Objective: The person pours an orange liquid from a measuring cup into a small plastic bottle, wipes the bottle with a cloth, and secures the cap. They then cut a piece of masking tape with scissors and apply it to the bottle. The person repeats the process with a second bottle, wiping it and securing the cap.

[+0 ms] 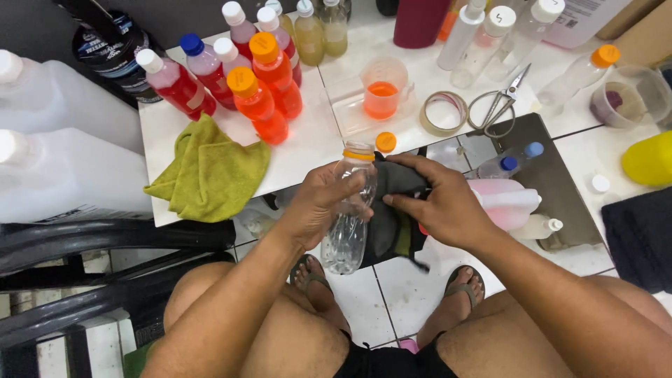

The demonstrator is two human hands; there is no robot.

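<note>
Left hand (318, 206) wrapping clear empty bottle (350, 213), grip closed round its middle, bottle hanging uncapped over floor, just off bench (301, 157) front edge. Right hand (437, 203) pressing dark cloth (392, 210) against bottle side, fingers pinching cloth.

Risks, as judged:
- Thin bottle likely denting or slipping under rubbing.
- Loose orange cap (386, 142) sitting by bench front edge; cloth likely knocking it off.
- Cup of orange liquid (381, 94) further back; spilling if bench is getting bumped.
- Filled orange-capped bottles (269, 91) crowding back-left corner, likely toppling together.

A clear bottle (348, 220) with an orange neck ring, a dark grey cloth (395, 210), a yellow-green rag (210, 171).
</note>
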